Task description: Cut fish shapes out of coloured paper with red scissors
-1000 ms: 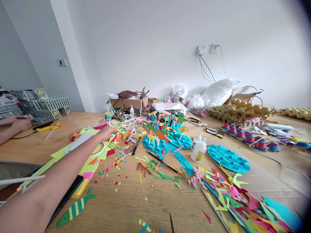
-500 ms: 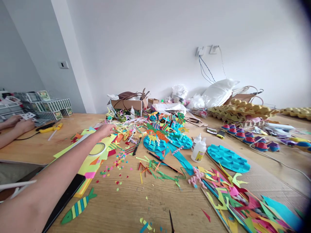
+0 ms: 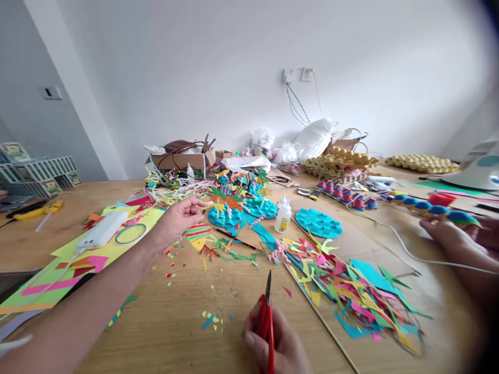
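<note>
My right hand (image 3: pixel 278 343) is closed around red-handled scissors (image 3: pixel 268 317) at the bottom centre, their dark blades pointing up and away from me. Over the middle of the table, my left hand (image 3: pixel 183 218) has its fingers pinched together near a small pale bit too tiny to name. Just below those fingers is a striped paper fish (image 3: pixel 198 236). Blue egg-carton pieces (image 3: pixel 226 221) decorated with paper fish stand beyond the left hand. Scattered paper dots and green strips (image 3: pixel 237 255) lie between my hands.
A glue bottle (image 3: pixel 283 215) stands beside a blue textured oval (image 3: pixel 318 222). Colourful paper scraps (image 3: pixel 362 296) and a wooden stick (image 3: pixel 319 317) lie right. A white power strip (image 3: pixel 103 229) rests on yellow paper. At far right, another person's hand (image 3: pixel 448 236) is by a painted egg-carton strip (image 3: pixel 424 206).
The view has turned right. My left hand has drawn back from the paper pile at the far left. My right hand with the scissors has risen into view, and another person's hands now show at right.
</note>
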{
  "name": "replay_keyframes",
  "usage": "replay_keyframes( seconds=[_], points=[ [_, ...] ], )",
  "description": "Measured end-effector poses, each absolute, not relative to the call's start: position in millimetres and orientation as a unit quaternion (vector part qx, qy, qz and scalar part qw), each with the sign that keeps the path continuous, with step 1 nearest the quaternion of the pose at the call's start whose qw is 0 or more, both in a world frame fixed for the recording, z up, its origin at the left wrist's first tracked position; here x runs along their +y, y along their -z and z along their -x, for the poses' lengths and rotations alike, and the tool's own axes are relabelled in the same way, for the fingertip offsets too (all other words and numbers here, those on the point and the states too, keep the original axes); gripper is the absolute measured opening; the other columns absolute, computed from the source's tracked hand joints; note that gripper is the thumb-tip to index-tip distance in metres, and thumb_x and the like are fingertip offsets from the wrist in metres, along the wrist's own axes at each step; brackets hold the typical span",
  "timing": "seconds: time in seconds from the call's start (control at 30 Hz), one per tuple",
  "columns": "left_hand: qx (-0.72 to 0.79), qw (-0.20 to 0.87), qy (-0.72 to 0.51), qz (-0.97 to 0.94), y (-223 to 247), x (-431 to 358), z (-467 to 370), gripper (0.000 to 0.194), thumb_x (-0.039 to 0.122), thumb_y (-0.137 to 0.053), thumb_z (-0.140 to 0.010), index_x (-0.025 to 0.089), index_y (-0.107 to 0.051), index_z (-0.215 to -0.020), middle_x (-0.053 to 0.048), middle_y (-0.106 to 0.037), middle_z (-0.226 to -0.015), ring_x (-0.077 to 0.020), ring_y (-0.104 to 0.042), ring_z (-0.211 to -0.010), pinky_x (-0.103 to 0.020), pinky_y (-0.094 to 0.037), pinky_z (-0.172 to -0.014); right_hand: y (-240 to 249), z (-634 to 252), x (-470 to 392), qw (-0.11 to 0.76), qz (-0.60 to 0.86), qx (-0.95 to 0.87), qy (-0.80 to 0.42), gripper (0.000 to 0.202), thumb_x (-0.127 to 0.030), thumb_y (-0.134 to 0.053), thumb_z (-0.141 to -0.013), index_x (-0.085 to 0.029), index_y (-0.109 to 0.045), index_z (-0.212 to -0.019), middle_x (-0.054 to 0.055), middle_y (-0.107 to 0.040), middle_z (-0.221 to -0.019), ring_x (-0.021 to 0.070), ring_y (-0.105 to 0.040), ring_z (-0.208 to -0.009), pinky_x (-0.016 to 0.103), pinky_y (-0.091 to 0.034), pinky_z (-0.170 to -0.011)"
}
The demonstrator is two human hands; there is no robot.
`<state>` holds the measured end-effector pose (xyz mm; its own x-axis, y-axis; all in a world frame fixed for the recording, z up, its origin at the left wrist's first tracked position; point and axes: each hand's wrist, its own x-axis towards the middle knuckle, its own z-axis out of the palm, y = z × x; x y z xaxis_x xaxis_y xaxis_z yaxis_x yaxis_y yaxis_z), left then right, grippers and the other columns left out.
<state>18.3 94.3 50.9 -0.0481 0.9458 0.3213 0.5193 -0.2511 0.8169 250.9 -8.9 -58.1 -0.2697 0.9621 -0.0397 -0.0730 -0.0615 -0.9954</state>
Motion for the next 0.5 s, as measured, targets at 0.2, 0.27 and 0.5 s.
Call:
replay_keyframes(
  seconds=[0.2, 0.27, 0.5],
  points=[
    [0.535, 0.281, -0.469, -0.644, -43.8, 54.8, -60.2, 0.022, 0.028, -0.059, -0.066, 0.023, -0.06, -0.088, 0.003, -0.051, -0.066, -0.014, -0.053, -0.064, -0.026, -0.046, -0.061, 19.2, -242.2, 1.2, 0.495, 0.365, -0.454, -0.644, 0.027, -0.031, -0.07, -0.066, -0.017, -0.05, -0.078, 0.002, -0.062, -0.077, 0.0122, -0.052, -0.066, 0.022, -0.039, -0.06],
    [0.528, 0.283, -0.475, -0.645, -41.3, 47.1, -67.2, 0.021, 0.027, -0.059, -0.066, 0.025, -0.061, -0.087, 0.003, -0.05, -0.066, -0.0139, -0.051, -0.063, -0.025, -0.045, -0.06, 10.8, -236.0, 2.5, 0.511, 0.346, -0.428, -0.66, 0.027, -0.028, -0.07, -0.066, -0.017, -0.049, -0.08, 0.001, -0.062, -0.076, 0.0117, -0.052, -0.065, 0.022, -0.039, -0.061],
    [0.506, 0.323, -0.5, -0.624, -29.9, 31.0, -76.9, 0.02, 0.023, -0.059, -0.068, 0.023, -0.06, -0.088, 0.004, -0.051, -0.065, -0.0126, -0.051, -0.061, -0.024, -0.044, -0.057, 8.6, -214.8, 5.5, 0.52, 0.328, -0.377, -0.693, 0.031, -0.024, -0.072, -0.06, -0.017, -0.047, -0.079, -0.005, -0.056, -0.063, 0.0084, -0.046, -0.055, 0.019, -0.035, -0.054]
  ],
)
